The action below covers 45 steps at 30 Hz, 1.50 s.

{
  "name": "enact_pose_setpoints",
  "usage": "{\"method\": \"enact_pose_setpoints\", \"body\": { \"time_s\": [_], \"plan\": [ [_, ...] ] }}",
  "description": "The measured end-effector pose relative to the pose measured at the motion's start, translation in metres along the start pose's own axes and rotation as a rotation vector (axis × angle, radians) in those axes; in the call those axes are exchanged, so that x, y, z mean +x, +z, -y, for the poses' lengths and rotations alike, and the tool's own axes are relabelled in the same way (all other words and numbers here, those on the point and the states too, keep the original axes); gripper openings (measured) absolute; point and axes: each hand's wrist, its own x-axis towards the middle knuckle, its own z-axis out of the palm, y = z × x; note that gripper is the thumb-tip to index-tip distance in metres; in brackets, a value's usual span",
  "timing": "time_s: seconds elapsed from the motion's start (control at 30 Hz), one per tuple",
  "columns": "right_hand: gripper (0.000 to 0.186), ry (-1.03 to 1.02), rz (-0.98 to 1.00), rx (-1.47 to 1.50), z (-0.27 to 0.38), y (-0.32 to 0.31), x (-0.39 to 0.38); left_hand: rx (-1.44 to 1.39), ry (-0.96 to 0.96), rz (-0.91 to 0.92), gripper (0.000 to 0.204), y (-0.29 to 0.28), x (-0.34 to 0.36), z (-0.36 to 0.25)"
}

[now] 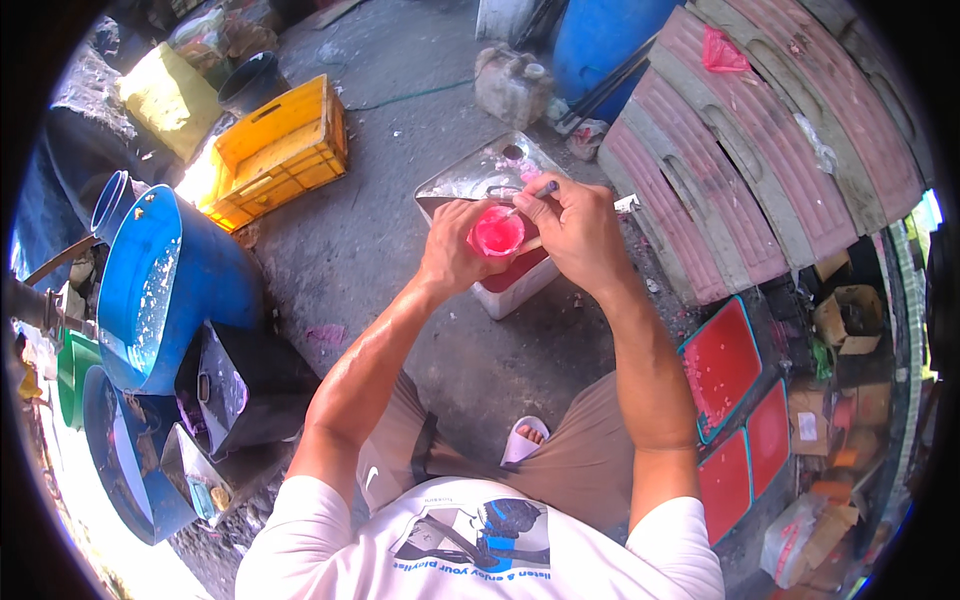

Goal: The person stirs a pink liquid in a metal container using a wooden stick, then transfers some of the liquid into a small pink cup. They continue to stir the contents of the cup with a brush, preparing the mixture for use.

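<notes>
My left hand (452, 246) is wrapped round a small round cup (498, 232) with bright pink, wet-looking stuff in it. Above the cup's right side, my right hand (580, 232) pinches a slim stick-like tool (547, 188) with a dark end. Its thin lower end points into the cup's mouth; the exact kind is too small to make out. Directly below both hands stands a rectangular metal tin (455, 180), its top smeared with pink and pierced by a round hole. My hands and the cup hide part of the tin.
To the left stand a yellow crate (290, 180), a cut blue drum (225, 290) and a black container (250, 390). Ridged grey-pink panels (690, 180) lean at the right, above red trays (722, 365). Beyond the tin sit a cloudy jug (513, 85) and a blue barrel (605, 45).
</notes>
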Motion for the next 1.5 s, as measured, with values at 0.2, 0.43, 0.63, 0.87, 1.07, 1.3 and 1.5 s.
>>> {"method": "enact_pose_setpoints", "body": {
  "time_s": [0.2, 0.43, 0.63, 0.87, 1.07, 1.3, 1.5],
  "plan": [
    [0.014, 0.158, 0.058, 0.035, -0.02, 0.02, -0.019, 0.085, -0.07, 0.07, 0.068, 0.018, -0.023, 0.014],
    [0.015, 0.135, 0.121, -0.029, -0.022, 0.01, -0.026, 0.084, -0.022, 0.065, 0.066, 0.019, -0.025, 0.018],
    [0.015, 0.158, 0.027, 0.136, -0.004, -0.016, -0.03, 0.164, 0.039, -0.006, 0.069, 0.006, -0.017, -0.009],
    [0.008, -0.003, 0.009, 0.133, 0.067, -0.073, -0.047, 0.07, 0.135, -0.059, 0.073, -0.044, -0.008, -0.09],
    [0.015, 0.084, 0.437, 0.022, 0.071, -0.105, -0.082, -0.132, 0.113, 0.169, 0.083, -0.028, -0.086, -0.1],
    [0.01, 0.012, 0.632, -0.157, -0.026, -0.05, -0.145, -0.33, -0.031, 0.482, 0.074, 0.083, -0.163, -0.037],
    [0.01, -0.056, 0.603, -0.493, -0.085, -0.016, -0.185, -0.292, -0.068, 0.498, 0.074, 0.161, -0.174, 0.021]
  ]
}}
